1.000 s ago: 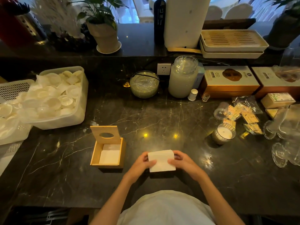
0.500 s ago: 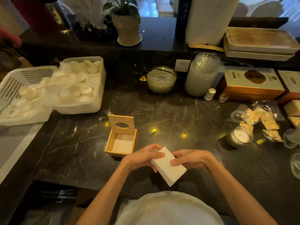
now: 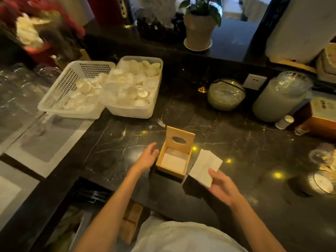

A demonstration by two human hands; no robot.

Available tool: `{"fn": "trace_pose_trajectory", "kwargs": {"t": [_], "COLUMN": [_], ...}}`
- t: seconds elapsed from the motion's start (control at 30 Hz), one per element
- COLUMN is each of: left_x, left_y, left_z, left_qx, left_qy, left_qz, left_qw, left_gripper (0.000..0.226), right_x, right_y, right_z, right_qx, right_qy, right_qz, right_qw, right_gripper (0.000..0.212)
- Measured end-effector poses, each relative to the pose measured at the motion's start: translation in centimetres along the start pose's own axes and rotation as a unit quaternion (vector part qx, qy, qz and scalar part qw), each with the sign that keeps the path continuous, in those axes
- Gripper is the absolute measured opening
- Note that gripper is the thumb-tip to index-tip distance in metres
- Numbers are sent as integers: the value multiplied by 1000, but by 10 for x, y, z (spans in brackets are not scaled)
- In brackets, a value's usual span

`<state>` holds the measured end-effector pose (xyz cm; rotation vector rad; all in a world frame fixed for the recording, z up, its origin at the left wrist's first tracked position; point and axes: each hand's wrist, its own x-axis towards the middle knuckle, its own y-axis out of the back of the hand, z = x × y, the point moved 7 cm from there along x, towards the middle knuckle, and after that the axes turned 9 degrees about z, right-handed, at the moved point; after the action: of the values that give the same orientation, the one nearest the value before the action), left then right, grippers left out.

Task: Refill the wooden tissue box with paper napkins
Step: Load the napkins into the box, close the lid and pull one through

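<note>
Left hand (image 3: 148, 157) now off napkins (image 3: 205, 167), perhaps touching box (image 3: 173, 161).

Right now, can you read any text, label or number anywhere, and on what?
None can be read.
Box at far right: dark printed characters on its lid, too blurred to read.
Tissue box, napkins, jars, baskets: no lettering seen.

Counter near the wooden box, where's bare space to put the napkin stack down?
Bare marble lies between the wooden tissue box and the white bin, and right of the napkin stack in the right hand toward the candle jar. Crowded: far right edge. The left hand flanks the box.
</note>
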<state>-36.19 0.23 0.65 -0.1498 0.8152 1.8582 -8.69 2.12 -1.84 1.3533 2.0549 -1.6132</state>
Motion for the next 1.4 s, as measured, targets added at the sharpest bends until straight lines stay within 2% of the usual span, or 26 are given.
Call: {"fn": "trace_pose_trajectory", "kwargs": {"t": [0.07,0.1,0.13,0.23,0.3,0.33,0.4,0.47,0.7,0.77,1.03,1.2,1.4], "left_x": [4,6,9,17,20,22,27,31,41,46,58,63,65], "left_y": [-11,-14,-14,-11,-8,-6,-5,-5,-11,-14,-23,-26,-26], "left_z": [0,0,-2,-1,-1,-3,-7,-10,-18,-20,-29,-31,-31], "left_qx": [1,-5,-8,9,28,31,25,13,34,37,36,34,47], "left_qy": [9,23,40,49,35,31,34,41,43,41,34,16,-3], "left_qz": [-86,-116,-136,-176,-191,-197,-215,-237,-272,-277,-296,-306,-314], "left_qw": [996,993,990,983,981,979,976,971,961,959,954,951,948], "left_gripper": [44,42,42,40,37,37,37,38,40,40,37,38,39], "right_x": [6,9,14,35,52,60,73,84,109,112,124,136,143], "right_y": [-37,-57,-78,-131,-152,-157,-166,-169,-164,-158,-141,-138,-135], "right_z": [-18,-28,-36,-44,-40,-38,-36,-34,-17,-9,6,9,11], "right_qx": [-193,-298,-404,-673,-775,-806,-846,-864,-902,-904,-895,-878,-869], "right_qy": [59,87,111,127,94,71,19,-21,-101,-120,-127,-150,-182], "right_qz": [25,46,60,55,44,42,43,44,55,50,76,97,76], "right_qw": [979,949,906,727,624,586,531,502,416,408,421,444,454], "right_gripper": [51,52,53,54,58,62,68,68,64,61,55,56,50]}}
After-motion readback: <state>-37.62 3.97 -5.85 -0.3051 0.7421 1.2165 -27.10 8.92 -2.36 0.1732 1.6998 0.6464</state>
